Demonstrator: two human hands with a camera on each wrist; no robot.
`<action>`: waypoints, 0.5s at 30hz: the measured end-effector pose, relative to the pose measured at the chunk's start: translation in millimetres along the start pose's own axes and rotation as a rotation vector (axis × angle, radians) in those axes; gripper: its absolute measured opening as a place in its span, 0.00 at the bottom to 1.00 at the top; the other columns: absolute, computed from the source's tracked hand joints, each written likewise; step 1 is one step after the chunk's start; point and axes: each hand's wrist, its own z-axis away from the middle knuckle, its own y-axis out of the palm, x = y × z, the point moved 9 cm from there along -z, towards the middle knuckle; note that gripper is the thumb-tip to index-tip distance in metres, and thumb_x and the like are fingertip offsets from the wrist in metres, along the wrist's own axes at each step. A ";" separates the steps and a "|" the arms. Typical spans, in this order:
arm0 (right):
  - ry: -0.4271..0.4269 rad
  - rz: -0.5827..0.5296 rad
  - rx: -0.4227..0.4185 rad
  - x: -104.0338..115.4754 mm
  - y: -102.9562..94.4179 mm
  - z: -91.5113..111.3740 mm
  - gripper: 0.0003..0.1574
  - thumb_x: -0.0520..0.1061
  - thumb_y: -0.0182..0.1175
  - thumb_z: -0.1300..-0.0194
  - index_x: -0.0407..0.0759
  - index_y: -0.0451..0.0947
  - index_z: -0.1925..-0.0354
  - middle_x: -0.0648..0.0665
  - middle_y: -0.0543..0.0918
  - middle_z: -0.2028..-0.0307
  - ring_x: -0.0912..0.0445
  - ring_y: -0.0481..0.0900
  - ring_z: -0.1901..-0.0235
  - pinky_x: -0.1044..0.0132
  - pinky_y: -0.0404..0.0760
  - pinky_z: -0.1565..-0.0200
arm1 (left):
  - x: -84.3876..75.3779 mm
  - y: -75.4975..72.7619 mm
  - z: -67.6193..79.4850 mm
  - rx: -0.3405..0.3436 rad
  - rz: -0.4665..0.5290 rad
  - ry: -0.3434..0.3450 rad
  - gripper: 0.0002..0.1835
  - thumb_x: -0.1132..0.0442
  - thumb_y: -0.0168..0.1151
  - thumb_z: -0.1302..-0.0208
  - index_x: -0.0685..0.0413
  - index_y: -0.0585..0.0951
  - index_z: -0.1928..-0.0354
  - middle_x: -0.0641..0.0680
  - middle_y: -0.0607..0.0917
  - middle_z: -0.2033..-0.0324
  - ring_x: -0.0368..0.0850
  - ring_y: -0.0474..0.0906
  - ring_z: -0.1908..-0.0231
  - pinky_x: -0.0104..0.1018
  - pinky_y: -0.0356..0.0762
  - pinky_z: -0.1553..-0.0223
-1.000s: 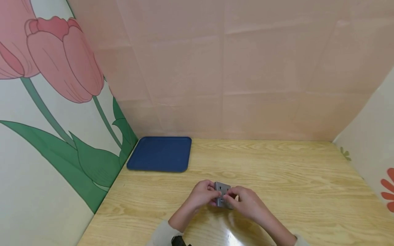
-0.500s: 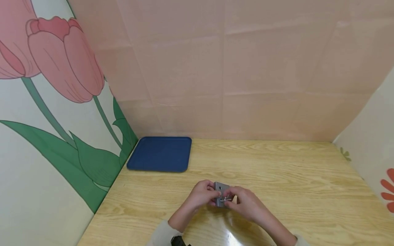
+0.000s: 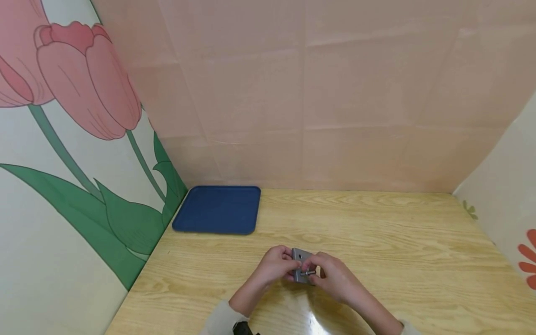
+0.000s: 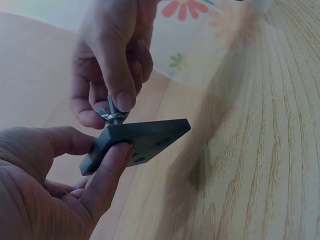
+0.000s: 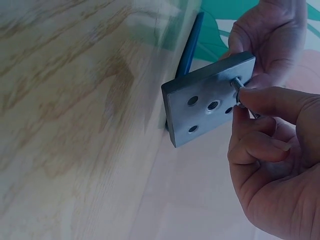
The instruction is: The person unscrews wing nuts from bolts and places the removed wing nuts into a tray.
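Observation:
A grey metal plate [image 5: 205,89] with several holes is held tilted above the table. My left hand [image 3: 276,265] grips one corner of it between thumb and fingers. Through a hole close to that grip stands a threaded screw [image 4: 111,103], and a small wing nut [image 4: 116,116] sits on it near the plate's face. My right hand [image 3: 335,274] pinches at the wing nut with thumb and forefinger, its other fingers curled behind. In the right wrist view the fingertips cover much of the nut, while the thread shows between them and the plate.
A blue tray [image 3: 217,210] lies at the back left of the wood-grain table [image 3: 385,232]. A pinkish sheet [image 3: 301,102] covers the back wall, and a tulip-patterned panel [image 3: 88,153] stands along the left side.
My right thumb and forefinger have shifted round the screw, whose shaft now shows between them in the head view. The left hand and the plate have stayed almost still.

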 end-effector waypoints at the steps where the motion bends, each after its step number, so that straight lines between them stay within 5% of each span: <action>1: -0.002 0.001 -0.001 0.2 0.0 0.0 0.16 0.35 0.70 0.42 0.54 0.82 0.60 0.56 0.78 0.66 0.65 0.69 0.75 0.70 0.72 0.75 | 0.1 -0.1 0.0 -0.001 -0.002 -0.001 0.12 0.72 0.66 0.40 0.68 0.78 0.55 0.55 0.81 0.70 0.44 0.81 0.75 0.36 0.84 0.76; 15: 0.018 -0.035 -0.088 -0.8 -6.8 -1.6 0.05 0.53 0.64 0.30 0.55 0.84 0.61 0.57 0.79 0.67 0.64 0.69 0.77 0.71 0.71 0.76 | 1.3 -1.5 0.6 0.006 0.012 -0.018 0.12 0.70 0.67 0.39 0.66 0.78 0.55 0.56 0.82 0.69 0.44 0.82 0.74 0.34 0.84 0.76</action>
